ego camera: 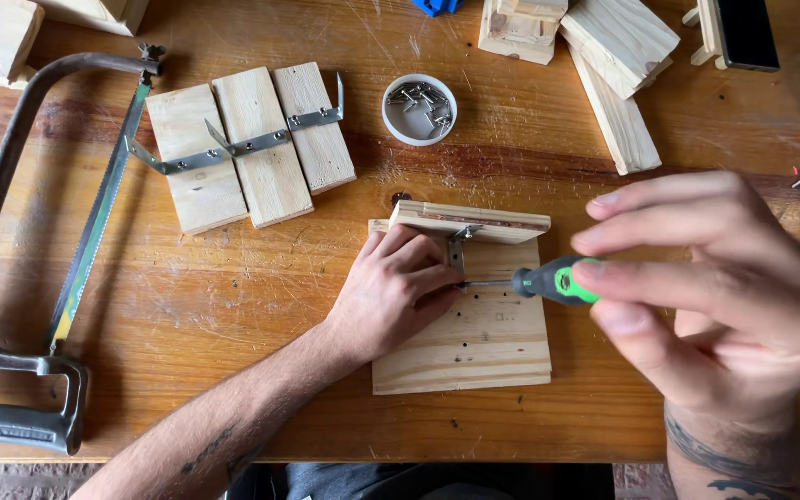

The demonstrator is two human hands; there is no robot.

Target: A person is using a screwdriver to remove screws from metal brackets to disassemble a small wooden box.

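Right hand [706,296] pinches the screwdriver [548,281] by its slippery-looking handle – left hand [395,292], fingers curled, pins the light, stiff board [483,343]

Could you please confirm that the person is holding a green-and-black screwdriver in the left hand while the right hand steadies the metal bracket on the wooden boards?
Not quite: the hands are swapped. In the head view, the right hand holds the green-and-black screwdriver, while the left hand steadies the metal bracket on the wooden boards.

1 head camera looks steeply down, close over the wooden table [233,306].
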